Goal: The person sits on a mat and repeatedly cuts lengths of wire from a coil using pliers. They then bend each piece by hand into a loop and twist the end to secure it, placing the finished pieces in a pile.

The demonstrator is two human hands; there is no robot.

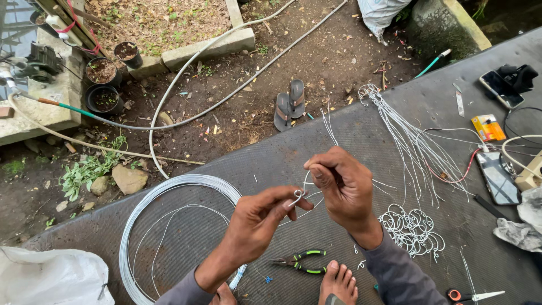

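Note:
My left hand [257, 220] pinches a small loop of silver wire [297, 196] between thumb and fingertips. My right hand [341, 183] is closed on the same wire piece just to the right, its long ends [329, 127] sticking up past the fingers. Both hands hover over a dark grey platform [282, 164]. A big coil of silver wire [169, 189] lies to the left of my left hand. Green-handled pliers [299, 261] rest below the hands, beside my bare foot [339, 282].
A heap of bent wire hooks [412, 229] and a bundle of cut straight wires [415, 144] lie at right. Two phones [498, 178], an orange box [488, 128] and scissors [471, 295] sit further right. Sandals [289, 103], hoses and plant pots [104, 70] are on the dirt beyond.

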